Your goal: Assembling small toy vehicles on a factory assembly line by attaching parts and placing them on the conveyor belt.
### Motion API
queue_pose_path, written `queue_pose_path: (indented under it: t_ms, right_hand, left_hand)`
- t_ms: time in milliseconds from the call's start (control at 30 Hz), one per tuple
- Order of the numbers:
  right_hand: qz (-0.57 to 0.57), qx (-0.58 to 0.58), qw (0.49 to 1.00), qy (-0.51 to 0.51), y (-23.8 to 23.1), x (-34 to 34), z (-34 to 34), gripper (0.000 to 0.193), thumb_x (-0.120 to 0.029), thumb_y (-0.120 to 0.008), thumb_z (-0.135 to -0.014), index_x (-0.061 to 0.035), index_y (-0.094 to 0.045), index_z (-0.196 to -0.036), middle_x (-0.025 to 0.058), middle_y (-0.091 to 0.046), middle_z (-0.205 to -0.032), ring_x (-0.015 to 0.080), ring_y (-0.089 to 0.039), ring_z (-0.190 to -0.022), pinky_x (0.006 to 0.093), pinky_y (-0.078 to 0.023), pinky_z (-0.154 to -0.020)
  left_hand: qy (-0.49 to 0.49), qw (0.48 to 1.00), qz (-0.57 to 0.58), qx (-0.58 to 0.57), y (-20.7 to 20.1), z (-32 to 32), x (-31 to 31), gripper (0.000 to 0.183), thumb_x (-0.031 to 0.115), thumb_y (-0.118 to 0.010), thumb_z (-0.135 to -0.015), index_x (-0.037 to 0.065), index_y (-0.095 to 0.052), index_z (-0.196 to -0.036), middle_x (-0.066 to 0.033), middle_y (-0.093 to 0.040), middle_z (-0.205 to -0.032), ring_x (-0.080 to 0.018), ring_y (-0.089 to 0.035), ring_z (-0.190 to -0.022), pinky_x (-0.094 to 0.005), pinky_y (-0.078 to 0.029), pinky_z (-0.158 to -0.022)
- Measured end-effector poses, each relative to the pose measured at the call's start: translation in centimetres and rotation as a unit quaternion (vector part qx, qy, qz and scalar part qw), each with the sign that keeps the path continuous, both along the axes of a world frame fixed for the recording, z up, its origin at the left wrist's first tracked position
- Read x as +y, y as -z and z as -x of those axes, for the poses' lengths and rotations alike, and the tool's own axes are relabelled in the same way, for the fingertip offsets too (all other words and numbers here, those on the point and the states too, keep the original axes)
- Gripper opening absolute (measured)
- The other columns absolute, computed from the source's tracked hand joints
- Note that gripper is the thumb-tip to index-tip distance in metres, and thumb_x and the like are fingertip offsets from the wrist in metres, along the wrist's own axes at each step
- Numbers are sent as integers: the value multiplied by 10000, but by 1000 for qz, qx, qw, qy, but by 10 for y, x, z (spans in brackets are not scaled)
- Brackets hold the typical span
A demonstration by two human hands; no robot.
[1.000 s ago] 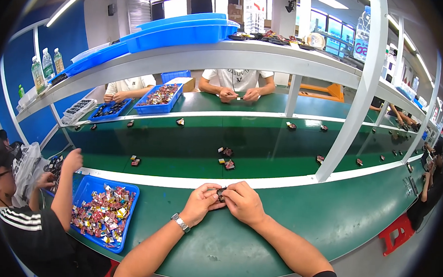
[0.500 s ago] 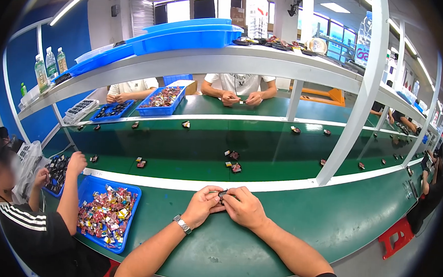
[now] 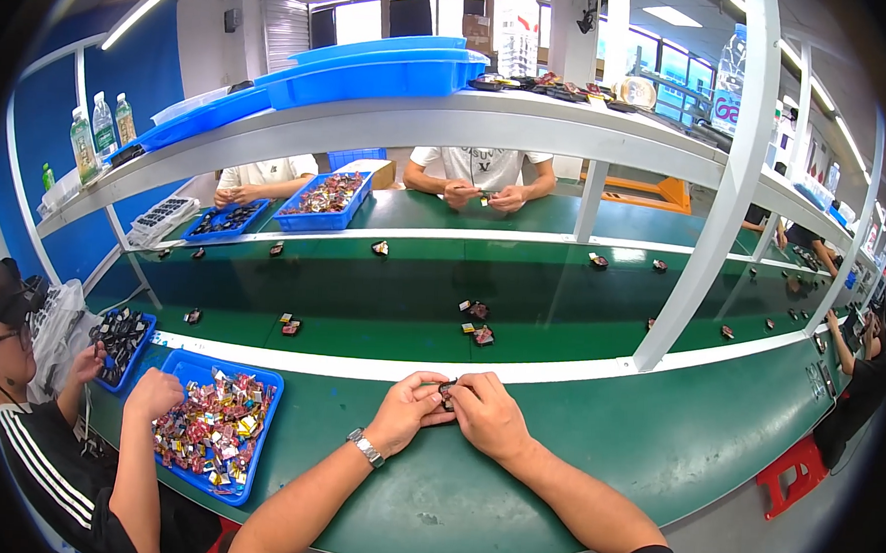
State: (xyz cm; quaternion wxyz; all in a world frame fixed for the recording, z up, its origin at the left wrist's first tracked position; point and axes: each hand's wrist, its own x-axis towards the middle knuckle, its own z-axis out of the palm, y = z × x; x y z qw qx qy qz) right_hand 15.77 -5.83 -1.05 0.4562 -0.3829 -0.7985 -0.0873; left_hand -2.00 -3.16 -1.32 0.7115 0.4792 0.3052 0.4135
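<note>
Between both hands, just above the green bench point(image 3: 595, 430), I hold a small black plastic part point(image 3: 446, 389), mostly covered by my fingers. My left hand point(image 3: 408, 410), with a metal watch at the wrist, pinches it from the left side. My right hand point(image 3: 488, 409) grips it from the right, with thumb and fingertips pressed on its upper end. Left of my left arm stands a blue tray point(image 3: 274, 408) heaped with small red, yellow and white components. Past the white rail, several small black and red assemblies point(image 3: 482, 336) lie on the green belt.
A co-worker's hand point(image 3: 155, 395) is over the component tray's left edge. Another blue tray point(image 3: 142, 346) holds black parts. A slanted white post point(image 3: 707, 210) rises at the right and carries a shelf point(image 3: 532, 106). Across the belt another person's hands point(image 3: 485, 197) work.
The assemblies on the belt have shifted slightly right. At the left, the co-worker's raised hand has come down to the component tray. My hands stay nearly in place around the black part.
</note>
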Motion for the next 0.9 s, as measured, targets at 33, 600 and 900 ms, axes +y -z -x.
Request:
queue_pose_path:
  t_ms: [33,600,900]
  right_hand:
    - [0,0,1000,0,0,0,0,232,4,-693,-709,-23,-638,-933,83,-594,-979,258,-590,-908,342,-534,-756]
    - [10,11,1000,18,1,3,0,214,-15,-740,-725,-58,-665,-920,66,-587,-934,249,-600,-843,341,-525,-701]
    - [94,41,993,-56,-4,6,-10,196,-15,-724,-732,-61,-644,-905,66,-569,-960,265,-579,-904,370,-514,-730]
  left_hand:
    - [-1,1000,-1,4,0,-1,0,240,3,-455,-1004,3,-476,-1242,-136,-630,-1187,-197,-635,-1095,-362,-561,-961]
    - [-10,1000,-6,15,0,-1,0,239,-21,-451,-994,-15,-474,-1232,-146,-626,-1169,-203,-637,-1084,-338,-573,-944]
    - [-14,1000,-21,9,0,-3,-2,253,-12,-451,-997,-4,-462,-1250,-144,-633,-1147,-207,-645,-1067,-341,-581,-925]
